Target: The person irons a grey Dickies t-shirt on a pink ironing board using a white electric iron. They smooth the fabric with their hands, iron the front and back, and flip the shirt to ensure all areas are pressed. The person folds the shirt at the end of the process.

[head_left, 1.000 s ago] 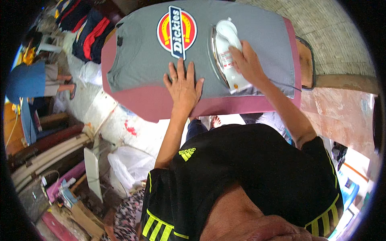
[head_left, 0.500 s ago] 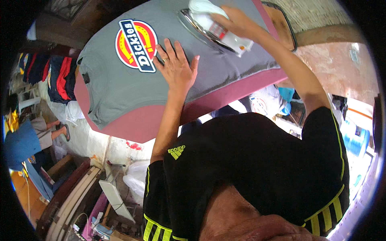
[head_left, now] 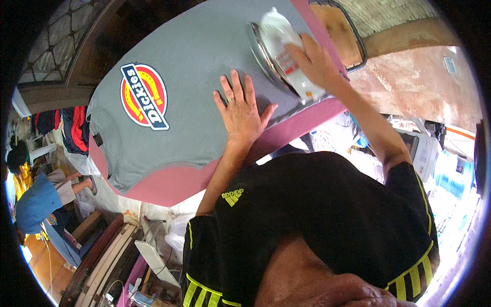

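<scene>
A grey T-shirt [head_left: 194,66] with a red, yellow and blue printed badge [head_left: 144,97] lies spread on a pink ironing board [head_left: 163,190]. My right hand [head_left: 316,62] is wrapped round the handle of a white clothes iron [head_left: 279,30]. The iron stands over the right part of the shirt, its shiny metal edge low against the cloth. Left of the iron, my left hand [head_left: 241,112] rests flat on the shirt with its fingers spread. A ring shows on one finger. The iron's underside is hidden.
At the board's far right end is a black metal frame [head_left: 364,48] with a brown panel. Dark and red folded clothes [head_left: 76,130] are stacked at the left. Another person in blue [head_left: 38,204] bends at the far left. Wooden boards [head_left: 105,261] lie low left.
My view has shifted. Across the shirt, the iron and my left hand have both moved to the right, farther from the printed badge. My right hand has kept hold of the iron.
</scene>
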Demonstrator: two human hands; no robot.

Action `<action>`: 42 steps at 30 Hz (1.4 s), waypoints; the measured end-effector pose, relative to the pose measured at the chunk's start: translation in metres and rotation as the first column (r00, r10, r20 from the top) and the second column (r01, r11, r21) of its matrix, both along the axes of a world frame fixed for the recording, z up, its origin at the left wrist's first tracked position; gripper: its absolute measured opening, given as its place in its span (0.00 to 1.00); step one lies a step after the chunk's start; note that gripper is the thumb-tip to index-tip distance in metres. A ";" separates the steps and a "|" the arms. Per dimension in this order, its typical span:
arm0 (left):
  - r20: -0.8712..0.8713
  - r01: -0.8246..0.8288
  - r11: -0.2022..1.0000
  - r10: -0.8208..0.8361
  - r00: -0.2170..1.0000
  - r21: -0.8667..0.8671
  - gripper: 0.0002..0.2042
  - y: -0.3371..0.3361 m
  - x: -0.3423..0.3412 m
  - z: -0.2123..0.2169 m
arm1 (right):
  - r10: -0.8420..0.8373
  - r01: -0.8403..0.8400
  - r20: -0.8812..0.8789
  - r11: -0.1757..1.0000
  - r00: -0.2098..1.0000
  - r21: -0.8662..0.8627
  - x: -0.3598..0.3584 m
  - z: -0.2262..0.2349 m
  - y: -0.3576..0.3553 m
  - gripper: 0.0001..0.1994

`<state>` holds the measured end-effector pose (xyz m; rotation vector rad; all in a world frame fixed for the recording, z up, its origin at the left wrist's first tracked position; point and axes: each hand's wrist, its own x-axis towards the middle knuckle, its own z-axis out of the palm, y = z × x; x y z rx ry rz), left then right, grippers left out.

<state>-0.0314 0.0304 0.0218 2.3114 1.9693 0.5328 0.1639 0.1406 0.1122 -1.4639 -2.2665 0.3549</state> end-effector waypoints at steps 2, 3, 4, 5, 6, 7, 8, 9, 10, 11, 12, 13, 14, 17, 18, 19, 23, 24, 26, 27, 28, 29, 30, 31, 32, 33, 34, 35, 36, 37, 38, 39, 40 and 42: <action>0.033 0.014 0.999 -0.012 0.999 -0.046 0.46 0.000 0.012 0.002 | 0.049 -0.063 0.103 0.989 0.993 0.137 0.001 -0.009 0.067 0.18; 0.039 0.019 0.998 -0.017 0.999 -0.054 0.45 0.000 0.017 0.004 | 0.016 -0.016 -0.003 0.993 1.000 0.119 0.001 -0.019 0.106 0.18; 0.050 0.027 0.998 -0.024 0.998 -0.061 0.45 0.000 0.023 0.004 | 0.027 -0.032 0.019 0.949 0.999 0.313 0.000 -0.026 0.144 0.21; 0.061 0.024 0.996 -0.019 0.998 -0.084 0.45 -0.002 0.028 0.002 | 0.041 -0.057 0.043 0.869 0.998 0.492 -0.005 -0.028 0.176 0.24; 0.058 0.023 0.995 -0.018 0.998 -0.093 0.45 -0.003 0.033 0.002 | 0.063 -0.062 0.007 0.935 0.998 0.349 -0.012 -0.024 0.200 0.25; 0.072 0.055 0.994 -0.048 0.996 -0.095 0.44 -0.002 0.039 0.005 | 0.050 -0.046 -0.014 0.978 0.999 0.202 -0.012 -0.009 0.220 0.25; 0.069 0.063 0.992 -0.055 0.996 -0.112 0.44 -0.002 0.045 0.006 | 0.052 -0.050 -0.054 0.998 0.997 0.037 -0.017 -0.002 0.234 0.25; 0.067 0.080 0.991 -0.073 0.995 -0.111 0.44 -0.004 0.053 0.005 | 0.052 -0.050 -0.050 0.998 0.997 0.025 -0.022 0.004 0.243 0.25; 0.069 0.103 0.988 -0.095 0.993 -0.113 0.44 -0.006 0.062 0.003 | 0.047 -0.047 -0.041 0.999 0.998 0.009 -0.025 0.007 0.249 0.25; 0.069 0.126 0.985 -0.119 0.991 -0.120 0.43 -0.010 0.070 0.002 | 0.040 -0.041 -0.036 0.999 0.999 -0.011 -0.026 0.007 0.251 0.25; 0.089 0.161 0.980 -0.151 0.985 -0.119 0.43 -0.014 0.077 0.000 | 0.079 -0.081 -0.040 0.996 0.996 -0.033 -0.024 0.005 0.248 0.25; 0.109 0.196 0.974 -0.184 0.977 -0.114 0.43 -0.015 0.084 -0.002 | 0.117 -0.119 -0.044 0.992 0.992 -0.051 -0.021 0.005 0.244 0.25; 0.130 0.229 0.967 -0.214 0.968 -0.110 0.43 -0.018 0.091 -0.004 | 0.156 -0.159 -0.050 0.985 0.987 -0.072 -0.019 0.007 0.230 0.25; 0.162 0.241 0.959 -0.217 0.963 -0.147 0.42 -0.024 0.093 0.000 | 0.356 -0.347 -0.077 0.932 0.931 0.106 0.022 0.007 0.161 0.20; 0.142 0.200 0.961 -0.174 0.974 -0.191 0.41 -0.028 0.090 -0.001 | 0.381 -0.369 -0.081 0.920 0.921 0.131 0.034 -0.007 0.137 0.19; 0.116 0.135 0.987 -0.125 0.985 -0.091 0.39 -0.030 0.083 0.000 | 0.372 -0.361 -0.042 0.919 0.927 0.157 0.053 -0.009 0.108 0.18; -0.083 -0.224 0.974 0.221 0.972 -0.024 0.38 -0.035 0.034 -0.003 | 0.449 -0.447 0.104 0.893 0.887 -0.043 0.106 0.007 0.018 0.18; -0.130 -0.287 0.958 0.283 0.950 -0.013 0.38 -0.040 0.020 -0.002 | 0.473 -0.449 0.129 0.876 0.872 -0.178 0.119 0.015 0.007 0.17; -0.182 -0.390 0.921 0.384 0.905 0.004 0.38 -0.049 -0.007 -0.006 | 0.523 -0.485 0.066 0.824 0.850 -0.293 0.150 0.018 0.003 0.19; -0.192 -0.432 0.902 0.425 0.885 0.002 0.38 -0.055 -0.020 -0.006 | 0.543 -0.500 0.033 0.793 0.839 -0.349 0.160 0.020 0.001 0.20; -0.207 -0.472 0.882 0.461 0.863 0.000 0.38 -0.059 -0.032 -0.004 | 0.567 -0.536 0.021 0.790 0.824 -0.297 0.165 0.019 0.000 0.20; -0.186 -0.509 0.861 0.499 0.846 -0.007 0.39 -0.064 -0.043 -0.005 | 0.595 -0.575 0.014 0.781 0.803 -0.243 0.168 0.017 0.002 0.20; -0.165 -0.545 0.838 0.536 0.828 -0.015 0.39 -0.067 -0.054 -0.006 | 0.623 -0.611 0.008 0.769 0.782 -0.189 0.168 0.015 0.003 0.19; -0.144 -0.582 0.813 0.573 0.807 -0.026 0.40 -0.071 -0.058 -0.009 | 0.650 -0.639 -0.013 0.744 0.760 -0.196 0.159 0.014 0.004 0.19; -0.140 -0.592 0.806 0.584 0.800 -0.019 0.40 -0.072 -0.057 -0.011 | 0.673 -0.664 -0.034 0.719 0.739 -0.205 0.143 0.014 0.003 0.19; -0.137 -0.600 0.800 0.593 0.793 -0.012 0.40 -0.071 -0.055 -0.011 | 0.694 -0.688 -0.056 0.694 0.718 -0.213 0.125 0.013 0.003 0.19; -0.130 -0.609 0.793 0.604 0.787 -0.005 0.40 -0.072 -0.054 -0.013 | 0.728 -0.727 -0.066 0.666 0.682 -0.166 0.108 0.008 0.003 0.19; -0.129 -0.612 0.790 0.607 0.784 -0.006 0.40 -0.072 -0.054 -0.013 | 0.759 -0.762 -0.076 0.637 0.647 -0.117 0.092 0.003 0.003 0.20; -0.130 -0.614 0.790 0.608 0.784 -0.007 0.40 -0.072 -0.054 -0.013 | 0.755 -0.742 -0.043 0.630 0.654 -0.228 0.076 0.008 0.003 0.19; -0.127 -0.616 0.788 0.610 0.782 -0.009 0.39 -0.072 -0.054 -0.014 | 0.754 -0.711 -0.005 0.617 0.657 -0.338 0.061 0.019 0.002 0.19; -0.124 -0.615 0.788 0.610 0.783 -0.008 0.39 -0.072 -0.054 -0.014 | 0.752 -0.666 0.033 0.602 0.658 -0.440 0.055 0.026 0.001 0.19; -0.121 -0.613 0.790 0.608 0.784 -0.006 0.39 -0.072 -0.054 -0.014 | 0.750 -0.681 0.006 0.604 0.661 -0.414 0.057 0.025 0.001 0.17; -0.120 -0.614 0.790 0.609 0.784 -0.004 0.39 -0.073 -0.055 -0.013 | 0.750 -0.705 -0.010 0.617 0.661 -0.348 0.062 0.023 0.003 0.17; -0.127 -0.614 0.789 0.609 0.783 -0.010 0.39 -0.074 -0.056 -0.015 | 0.749 -0.738 -0.040 0.640 0.661 -0.212 0.084 0.014 0.005 0.17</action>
